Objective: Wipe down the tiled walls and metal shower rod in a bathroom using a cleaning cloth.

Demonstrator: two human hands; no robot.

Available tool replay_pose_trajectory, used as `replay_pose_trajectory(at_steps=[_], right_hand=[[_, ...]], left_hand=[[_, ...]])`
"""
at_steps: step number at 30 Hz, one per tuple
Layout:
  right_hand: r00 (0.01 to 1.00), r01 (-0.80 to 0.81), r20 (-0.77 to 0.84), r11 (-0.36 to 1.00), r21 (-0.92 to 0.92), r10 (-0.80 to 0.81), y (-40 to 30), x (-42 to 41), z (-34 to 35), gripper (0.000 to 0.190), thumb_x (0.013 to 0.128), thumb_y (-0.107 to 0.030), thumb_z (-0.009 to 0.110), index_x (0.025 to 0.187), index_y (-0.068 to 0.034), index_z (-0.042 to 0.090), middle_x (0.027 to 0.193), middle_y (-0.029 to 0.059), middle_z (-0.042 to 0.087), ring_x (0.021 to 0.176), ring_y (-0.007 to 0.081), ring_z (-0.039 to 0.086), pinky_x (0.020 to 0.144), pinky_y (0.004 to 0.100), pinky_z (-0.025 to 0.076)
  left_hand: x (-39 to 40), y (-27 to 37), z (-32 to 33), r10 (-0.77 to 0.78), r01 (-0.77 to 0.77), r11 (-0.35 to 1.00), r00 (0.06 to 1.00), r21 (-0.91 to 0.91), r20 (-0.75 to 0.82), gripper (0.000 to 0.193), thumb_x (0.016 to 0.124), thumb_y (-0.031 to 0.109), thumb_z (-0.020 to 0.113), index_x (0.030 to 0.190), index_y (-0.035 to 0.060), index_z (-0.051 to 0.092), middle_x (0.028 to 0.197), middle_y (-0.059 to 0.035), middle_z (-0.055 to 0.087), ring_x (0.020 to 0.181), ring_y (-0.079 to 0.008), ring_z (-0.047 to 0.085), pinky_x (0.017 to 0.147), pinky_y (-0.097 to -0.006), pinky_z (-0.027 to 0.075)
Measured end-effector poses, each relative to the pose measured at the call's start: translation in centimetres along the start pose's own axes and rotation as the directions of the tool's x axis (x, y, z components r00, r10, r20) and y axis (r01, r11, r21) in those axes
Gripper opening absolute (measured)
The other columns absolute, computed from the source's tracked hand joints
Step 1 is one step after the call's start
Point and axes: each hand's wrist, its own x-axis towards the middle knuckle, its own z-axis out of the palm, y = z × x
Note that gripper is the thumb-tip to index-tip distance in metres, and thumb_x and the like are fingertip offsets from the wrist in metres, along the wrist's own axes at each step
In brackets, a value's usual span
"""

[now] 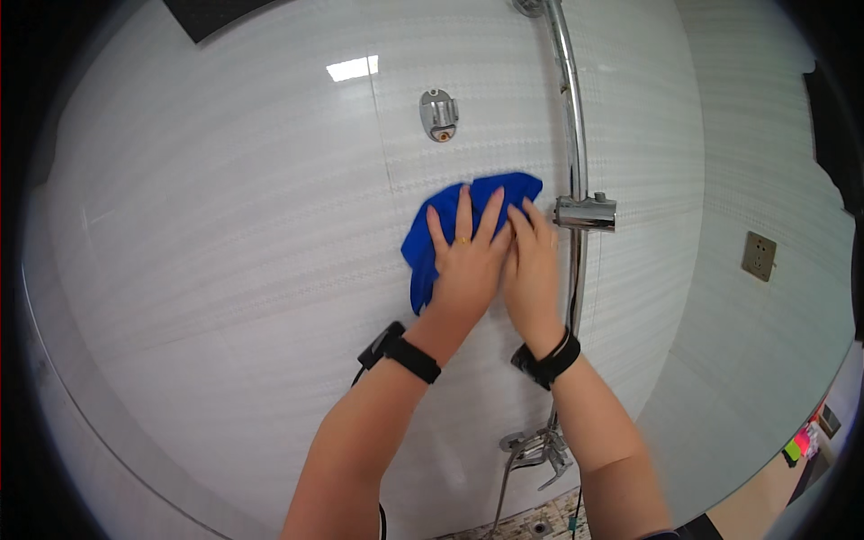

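A blue cloth (420,244) lies spread against the white tiled wall (256,223). With fingers apart, my left hand (469,273) presses the cloth to the tile; a thin ring shows on one finger. My right hand (533,283) is close beside it, fingers bent and their tips on the cloth's right side. Part of the cloth is hidden under both hands. Above the cloth, a chrome wall bracket (439,116) is fixed to the tile. To the right of my right hand stands a chrome shower rail (575,135) with a sliding holder (586,214).
A shower mixer tap (540,449) with a hose (503,486) sits low on the wall, above a floor drain (540,528). A socket plate (759,256) is on the right wall. Black straps (413,361) with small devices circle both wrists, and a cable runs from the left one.
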Motion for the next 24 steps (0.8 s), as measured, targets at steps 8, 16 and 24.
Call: replay_pose_trajectory(at_steps=[8,16,24], right_hand=[[0.992,-0.024,0.12,1.0,-0.009,0.025,1.6,-3.2,-1.6,0.042,0.078,0.003,0.057,0.12,0.001,0.052,0.13,0.0204,0.045,0.108,0.0365,0.048,0.087,0.0383,0.045],[0.984,0.147,0.097,0.988,0.045,-0.151,-0.1,2.9,-1.7,0.047,0.081,-0.001,0.053,0.126,0.008,0.044,0.133,0.0302,0.037,0.111,0.0451,0.046,0.092,0.042,0.044],[0.963,0.083,0.251,0.994,0.064,-0.097,0.9,1.3,-3.3,0.04,0.084,-0.003,0.051,0.121,0.01,0.045,0.122,0.0335,0.045,0.11,0.0445,0.05,0.089,0.0414,0.047]], left_hand=[[-2.9,1.9,1.8,0.066,-0.058,0.994,0.994,0.087,-0.086,0.027,0.078,0.021,0.062,0.105,0.0192,0.064,0.139,-0.004,0.041,0.131,-0.0344,0.034,0.102,-0.0632,0.017],[3.2,0.2,0.3,-0.032,0.034,0.994,0.999,0.106,-0.025,0.045,0.084,0.028,0.053,0.124,0.0097,0.053,0.144,-0.0091,0.033,0.131,-0.0376,0.028,0.1,-0.0627,0.019],[0.6,2.3,0.3,-0.077,0.078,0.994,0.997,-0.078,0.016,0.032,0.081,0.011,0.055,0.111,0.0056,0.062,0.141,-0.0054,0.039,0.128,-0.0345,0.035,0.096,-0.0539,0.031]])
